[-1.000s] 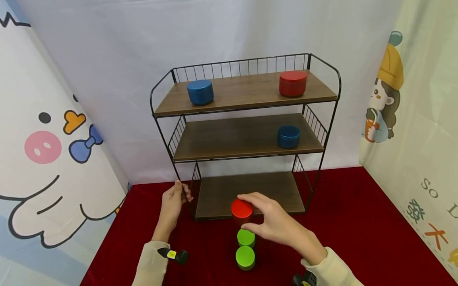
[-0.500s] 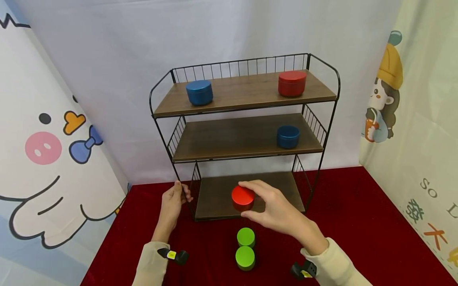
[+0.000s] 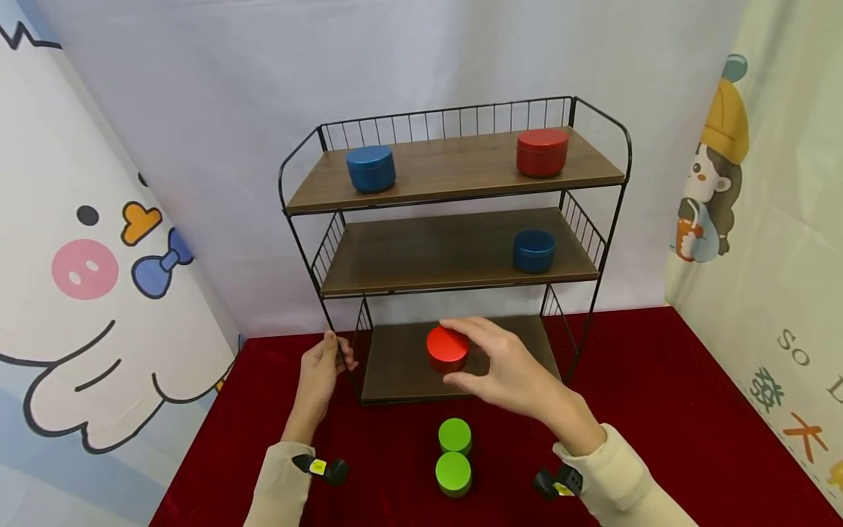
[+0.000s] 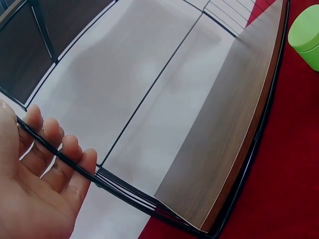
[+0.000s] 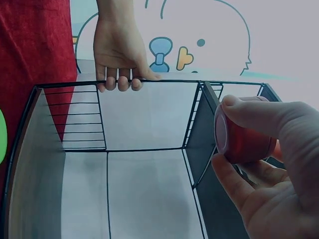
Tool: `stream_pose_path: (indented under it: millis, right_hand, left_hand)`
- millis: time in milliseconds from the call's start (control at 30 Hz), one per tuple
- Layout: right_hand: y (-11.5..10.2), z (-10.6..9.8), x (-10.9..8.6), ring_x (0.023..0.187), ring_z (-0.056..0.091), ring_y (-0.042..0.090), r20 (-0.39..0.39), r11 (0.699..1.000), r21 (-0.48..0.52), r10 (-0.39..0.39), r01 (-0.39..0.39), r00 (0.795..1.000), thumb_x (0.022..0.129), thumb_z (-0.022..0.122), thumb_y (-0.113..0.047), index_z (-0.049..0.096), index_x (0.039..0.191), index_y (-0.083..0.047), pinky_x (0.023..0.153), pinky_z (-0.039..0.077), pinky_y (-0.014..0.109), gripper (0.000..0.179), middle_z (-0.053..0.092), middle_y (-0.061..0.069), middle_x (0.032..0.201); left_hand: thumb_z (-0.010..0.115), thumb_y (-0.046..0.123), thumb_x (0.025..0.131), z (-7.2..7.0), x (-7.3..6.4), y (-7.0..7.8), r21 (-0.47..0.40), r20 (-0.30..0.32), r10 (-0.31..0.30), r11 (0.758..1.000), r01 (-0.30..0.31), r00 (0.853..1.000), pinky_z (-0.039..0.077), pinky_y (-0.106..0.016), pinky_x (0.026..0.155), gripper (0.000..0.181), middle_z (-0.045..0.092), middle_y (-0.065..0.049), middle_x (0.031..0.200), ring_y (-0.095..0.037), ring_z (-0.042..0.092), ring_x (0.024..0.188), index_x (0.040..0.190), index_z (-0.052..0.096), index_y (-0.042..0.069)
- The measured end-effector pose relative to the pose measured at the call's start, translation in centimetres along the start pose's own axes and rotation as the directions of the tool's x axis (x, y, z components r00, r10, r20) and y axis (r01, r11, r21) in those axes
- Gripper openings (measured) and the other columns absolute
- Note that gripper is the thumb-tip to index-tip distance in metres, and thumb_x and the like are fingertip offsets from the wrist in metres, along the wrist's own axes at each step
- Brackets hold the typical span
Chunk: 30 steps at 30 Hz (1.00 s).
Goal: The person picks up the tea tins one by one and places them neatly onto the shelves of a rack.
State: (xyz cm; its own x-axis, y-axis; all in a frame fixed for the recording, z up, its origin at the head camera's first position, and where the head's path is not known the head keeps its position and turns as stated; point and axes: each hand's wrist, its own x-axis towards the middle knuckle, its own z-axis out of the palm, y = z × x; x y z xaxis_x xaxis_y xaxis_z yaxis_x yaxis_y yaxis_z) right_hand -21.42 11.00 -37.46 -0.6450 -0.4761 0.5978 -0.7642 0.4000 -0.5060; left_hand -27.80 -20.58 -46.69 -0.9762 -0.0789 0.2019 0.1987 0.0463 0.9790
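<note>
At lower centre of the head view, the right hand is holding a red tin between its curved fingers, left of the palm. At lower left of centre, the left hand is gripping the shelf rack.

Smooth metallic-looking canisters, wood-grain shelves, velvety cloth

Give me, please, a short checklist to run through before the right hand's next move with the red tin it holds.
1. Right hand grips the red tin between thumb and fingers: ok.
2. Left hand holds the rack: ok.
3. Middle shelf shows bare board beside its blue tin: ok.
4. Green tins sit on the red cloth, apart from both hands: ok.
5. Clearance between red tin and shelf edges: cannot tell.
</note>
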Motion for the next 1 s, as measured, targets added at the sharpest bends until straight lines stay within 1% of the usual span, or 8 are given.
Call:
stream_pose_path:
  millis: [233,433,667,833,1000]
  right_hand:
    - [-0.3,-0.8,1.3,0.120,0.066,0.027,-0.019,0.999,-0.027,-0.040,0.040,0.999,0.078,0.092,-0.011,0.058,0.139,-0.002,0.102,0.056,0.042,0.070,0.065,0.013,0.133]
    - [-0.8,-1.2,2.4,0.119,0.066,0.026,-0.042,0.996,-0.039,-0.078,0.076,0.996,0.078,0.092,-0.010,0.059,0.139,-0.003,0.102,0.056,0.042,0.071,0.066,0.012,0.132]
    - [-1.1,-2.1,3.7,0.121,0.065,0.025,-0.024,0.998,-0.046,-0.052,0.050,0.998,0.080,0.090,-0.010,0.056,0.142,-0.001,0.103,0.056,0.041,0.072,0.064,0.013,0.134]
    - [-1.5,-2.8,5.1,0.122,0.064,0.024,-0.036,0.996,-0.048,-0.079,0.077,0.996,0.080,0.090,-0.009,0.056,0.142,0.001,0.103,0.056,0.038,0.071,0.064,0.013,0.135]
    - [-1.8,-2.9,6.5,0.122,0.064,0.025,-0.031,0.994,-0.050,-0.102,0.100,0.994,0.081,0.089,-0.008,0.055,0.143,0.000,0.103,0.056,0.038,0.071,0.063,0.014,0.135]
  left_hand:
    - [0.034,0.041,0.112,0.0,0.0,0.0,0.006,0.007,-0.001,1.000,0.001,1.000,0.059,-0.025,0.075,0.056,0.055,-0.007,0.082,-0.013,0.060,0.075,0.092,0.055,-0.007]
    - [0.034,0.040,0.112,0.0,0.0,0.0,0.004,0.000,0.000,1.000,0.000,1.000,0.058,-0.025,0.074,0.056,0.055,-0.006,0.081,-0.013,0.060,0.074,0.092,0.055,-0.007]
    - [0.035,0.041,0.112,-0.1,-0.1,0.2,0.016,0.005,-0.009,1.000,0.008,1.000,0.058,-0.025,0.075,0.056,0.056,-0.006,0.082,-0.012,0.060,0.075,0.092,0.056,-0.007]
    - [0.035,0.040,0.112,-0.1,0.0,0.2,0.010,0.012,-0.001,1.000,0.001,1.000,0.059,-0.025,0.075,0.056,0.056,-0.005,0.081,-0.012,0.060,0.074,0.092,0.055,-0.008]
    - [0.034,0.040,0.112,-0.1,-0.1,0.1,0.013,0.005,-0.005,1.000,0.005,1.000,0.059,-0.025,0.075,0.055,0.056,-0.005,0.082,-0.012,0.061,0.075,0.092,0.056,-0.007]
